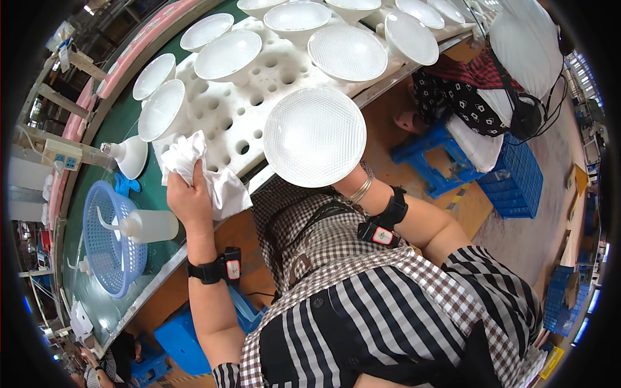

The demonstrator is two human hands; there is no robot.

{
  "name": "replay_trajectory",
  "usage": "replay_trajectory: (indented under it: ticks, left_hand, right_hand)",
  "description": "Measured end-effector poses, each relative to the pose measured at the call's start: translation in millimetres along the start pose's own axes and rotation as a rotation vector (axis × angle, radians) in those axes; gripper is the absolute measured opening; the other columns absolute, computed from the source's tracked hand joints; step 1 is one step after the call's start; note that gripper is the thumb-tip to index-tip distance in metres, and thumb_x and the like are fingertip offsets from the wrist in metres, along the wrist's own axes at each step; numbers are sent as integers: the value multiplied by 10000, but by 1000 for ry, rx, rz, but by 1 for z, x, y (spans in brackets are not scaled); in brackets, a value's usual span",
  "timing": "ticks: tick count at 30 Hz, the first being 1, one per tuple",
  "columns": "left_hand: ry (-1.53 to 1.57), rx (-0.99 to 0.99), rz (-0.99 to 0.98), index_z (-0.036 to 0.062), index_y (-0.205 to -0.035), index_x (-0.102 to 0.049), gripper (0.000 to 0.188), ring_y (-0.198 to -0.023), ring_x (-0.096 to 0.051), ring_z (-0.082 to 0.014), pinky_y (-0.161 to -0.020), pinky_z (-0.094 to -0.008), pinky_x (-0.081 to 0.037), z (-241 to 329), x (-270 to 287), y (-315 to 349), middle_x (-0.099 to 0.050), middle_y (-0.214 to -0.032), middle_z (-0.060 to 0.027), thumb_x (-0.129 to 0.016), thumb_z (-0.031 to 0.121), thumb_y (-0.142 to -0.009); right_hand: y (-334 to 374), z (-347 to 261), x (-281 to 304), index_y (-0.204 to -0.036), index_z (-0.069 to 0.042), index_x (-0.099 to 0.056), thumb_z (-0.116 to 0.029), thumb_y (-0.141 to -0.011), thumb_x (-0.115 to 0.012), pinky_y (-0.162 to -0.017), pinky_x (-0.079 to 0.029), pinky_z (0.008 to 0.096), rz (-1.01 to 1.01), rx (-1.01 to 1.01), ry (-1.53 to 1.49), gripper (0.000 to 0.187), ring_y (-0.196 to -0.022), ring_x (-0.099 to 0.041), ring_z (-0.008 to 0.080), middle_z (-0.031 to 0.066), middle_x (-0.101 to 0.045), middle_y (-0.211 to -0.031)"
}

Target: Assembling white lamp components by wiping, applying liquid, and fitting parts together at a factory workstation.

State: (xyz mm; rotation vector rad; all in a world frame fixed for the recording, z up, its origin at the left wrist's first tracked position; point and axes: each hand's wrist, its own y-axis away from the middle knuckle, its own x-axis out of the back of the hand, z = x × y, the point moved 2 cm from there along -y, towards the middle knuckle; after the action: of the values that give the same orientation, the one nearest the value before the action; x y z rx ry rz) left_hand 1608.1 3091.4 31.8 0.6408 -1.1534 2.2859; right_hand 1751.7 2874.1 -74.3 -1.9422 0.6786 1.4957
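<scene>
My left hand (pixel 189 194) is closed around a bunched white cloth (pixel 226 192), at the near edge of a white foam tray (pixel 213 100). To the right, a reflector lamp bulb (pixel 315 137) with a round, textured white face is held up in front of me. My right hand (pixel 351 183) grips it from beneath; most of its fingers are hidden behind the bulb. Several similar bulbs, such as one bulb (pixel 347 53), stand face up in the tray's holes. Another bulb (pixel 129 157) lies on its side on the green bench, its metal screw base pointing left.
Left of my left hand are a squeeze bottle (pixel 150 226), a blue plastic basket (pixel 97 249) and a blue glove (pixel 127 184). A socket box (pixel 63 155) sits beyond the bench edge. At right, another person (pixel 466 90) is near a blue stool (pixel 430 155) and blue crate (pixel 514 181).
</scene>
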Motion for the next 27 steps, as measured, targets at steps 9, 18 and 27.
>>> replay_trajectory:
  ticks: [9,18,27]
  left_hand:
    - [-4,-17,56,-3,-1016,-630,211,-801,-618,-311,-710,-360,-467,1,0,3,-651,-905,-153,-654,115,-843]
    - [9,-16,59,-19,-1041,-618,213,-859,-626,-239,-757,-326,-466,-3,-1,4,-662,-974,-123,-642,85,-857]
    - [1011,222,-486,-20,-1098,-597,401,-1027,-573,-243,-894,-328,-455,92,15,26,-565,-1155,-136,-687,-10,-708]
  right_hand:
    - [15,-8,-52,-1398,-107,-376,-455,-946,-382,-943,-507,402,-219,-179,-141,570,-1235,-491,279,154,-439,-1384]
    - [25,-4,-84,-1395,-97,-382,-463,-936,-394,-937,-509,404,-437,-478,-414,587,-1229,-493,281,166,-450,-1369]
    - [24,8,-80,-1386,-80,-390,-449,-941,-396,-919,-521,405,-410,-537,-443,578,-1199,-516,287,181,-460,-1352]
